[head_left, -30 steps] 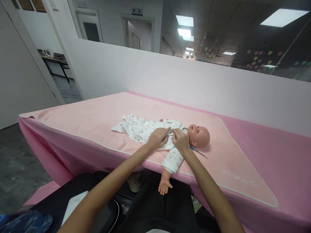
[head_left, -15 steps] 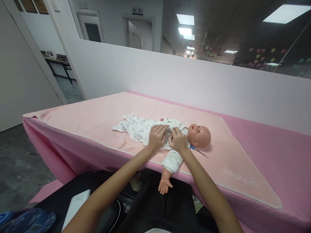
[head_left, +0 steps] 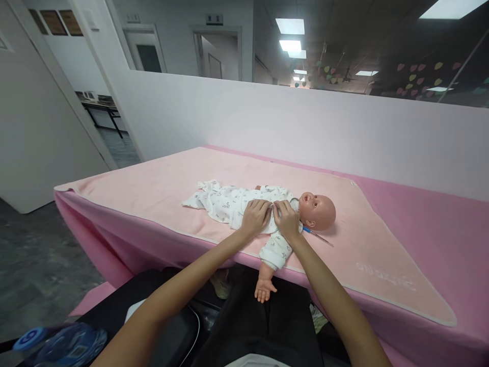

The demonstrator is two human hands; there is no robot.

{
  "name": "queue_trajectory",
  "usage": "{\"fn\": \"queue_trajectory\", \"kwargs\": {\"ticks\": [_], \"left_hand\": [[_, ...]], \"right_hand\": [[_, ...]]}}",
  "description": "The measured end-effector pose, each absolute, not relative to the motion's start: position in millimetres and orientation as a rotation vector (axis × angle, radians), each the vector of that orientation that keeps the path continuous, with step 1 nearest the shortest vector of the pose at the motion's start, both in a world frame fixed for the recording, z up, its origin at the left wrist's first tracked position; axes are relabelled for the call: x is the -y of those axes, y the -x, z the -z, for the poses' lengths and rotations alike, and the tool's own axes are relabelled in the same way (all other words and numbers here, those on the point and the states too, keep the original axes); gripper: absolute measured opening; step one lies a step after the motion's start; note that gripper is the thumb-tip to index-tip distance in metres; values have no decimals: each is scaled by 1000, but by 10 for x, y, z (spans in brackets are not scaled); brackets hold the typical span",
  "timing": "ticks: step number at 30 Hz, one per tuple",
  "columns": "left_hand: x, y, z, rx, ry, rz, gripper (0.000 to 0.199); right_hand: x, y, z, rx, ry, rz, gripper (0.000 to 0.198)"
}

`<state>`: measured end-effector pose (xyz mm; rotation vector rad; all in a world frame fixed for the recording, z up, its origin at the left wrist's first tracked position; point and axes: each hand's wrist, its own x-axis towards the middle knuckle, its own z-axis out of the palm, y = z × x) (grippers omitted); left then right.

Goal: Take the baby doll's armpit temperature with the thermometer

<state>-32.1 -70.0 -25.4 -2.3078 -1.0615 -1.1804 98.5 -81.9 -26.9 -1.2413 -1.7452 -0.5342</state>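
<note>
From afar, I bring left hand (head_left: 255,218) and right hand (head_left: 287,219) closer together, both curled onto the shirt (head_left: 276,192) of the doll (head_left: 320,210) beneath them, grips too hidden to tell, suggesting finer work there.

The left hand (head_left: 256,218) and right hand (head_left: 286,220) are bare, with slim fingers. Both arms (head_left: 183,288) are long, thin and bare too. The pants (head_left: 250,329) are plain black. A white bit (head_left: 255,361) (too cut off to tell what it is) peeps in at the bottom. The shoes (head_left: 220,285) look pale, but they are mostly hidden.
</note>
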Motion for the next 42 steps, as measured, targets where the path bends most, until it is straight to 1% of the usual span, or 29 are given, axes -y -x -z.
{"fn": "queue_trajectory", "kwargs": {"ticks": [3,7,16,24,30,42], "left_hand": [[689,319,269,1070,2290,1209,16],[680,330,289,1059,2253,1344,15],[694,338,293,1018,2248,1499,19],[692,332,284,1038,2272,1453,21],[679,341,284,1031,2303,1430,19],[680,342,303,1105,2334,1597,12]], "right_hand": [[817,-987,280,1732,1227,526,22],[816,-993,294,1722,1200,541,22],[830,-994,280,1730,1165,522,22],[819,-991,296,1732,1203,532,22],[800,-989,317,1717,1206,515,23],[801,-997,324,1742,1247,469,26]]}}
